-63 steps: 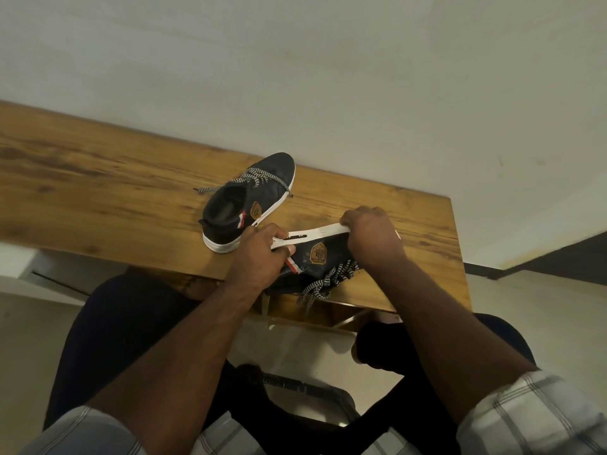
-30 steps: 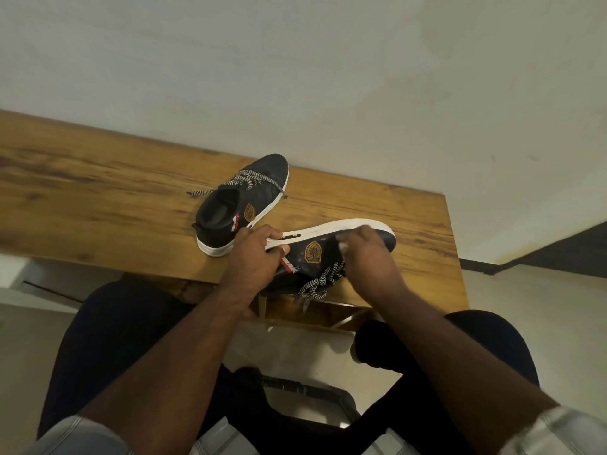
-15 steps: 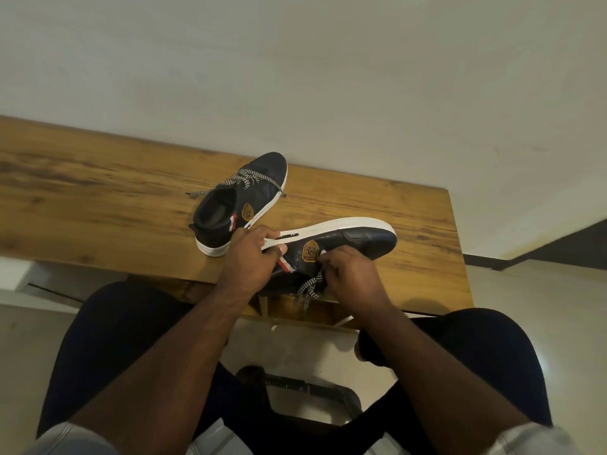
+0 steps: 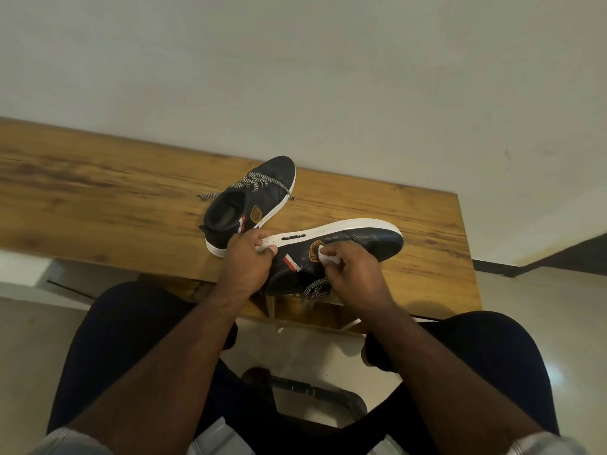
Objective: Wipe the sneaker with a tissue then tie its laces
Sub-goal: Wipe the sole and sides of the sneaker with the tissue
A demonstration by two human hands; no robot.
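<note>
A dark navy sneaker with a white sole lies tipped on its side at the near edge of the wooden table, toe pointing right. My left hand grips its heel end by the white sole. My right hand pinches a small white tissue against the sneaker's side, next to the gold badge. Its black-and-white laces hang loose below my right hand.
A second matching sneaker stands upright on the table just behind, its laces loose. A pale wall runs behind the table. My knees in dark trousers sit below the table edge, with a chair base on the tiled floor between them.
My right hand slid from the toe end leftward along the sneaker's side to the badge area, carrying the tissue. The left hand kept its hold on the heel.
</note>
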